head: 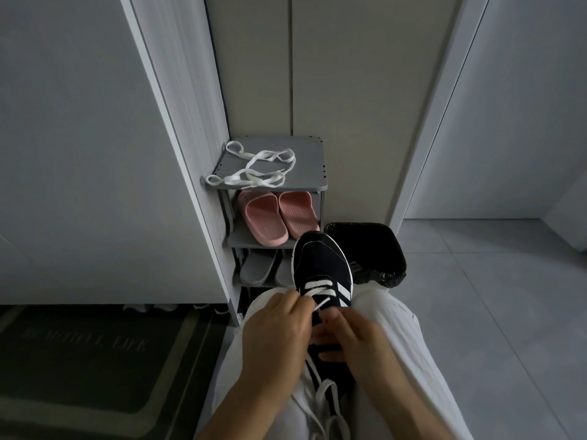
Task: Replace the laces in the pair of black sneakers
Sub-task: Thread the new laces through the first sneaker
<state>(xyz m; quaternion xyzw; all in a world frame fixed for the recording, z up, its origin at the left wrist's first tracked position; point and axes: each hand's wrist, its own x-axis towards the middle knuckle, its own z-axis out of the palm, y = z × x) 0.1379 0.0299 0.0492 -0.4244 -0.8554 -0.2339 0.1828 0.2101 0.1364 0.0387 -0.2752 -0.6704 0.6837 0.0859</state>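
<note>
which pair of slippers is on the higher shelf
The pink slippers; the grey slippers sit one shelf below them, partly hidden by the black sneaker.

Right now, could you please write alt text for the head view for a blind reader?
A person laces a black sneaker on their lap: the left hand pinches the white lace, the right hand grips the shoe. Loose white laces lie atop a grey shoe rack holding pink slippers.

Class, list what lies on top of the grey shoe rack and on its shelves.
On the shoe rack top lie white laces. Below: pink slippers, then grey slippers, partly covered by the black sneaker. Anything lower is hidden.
</note>
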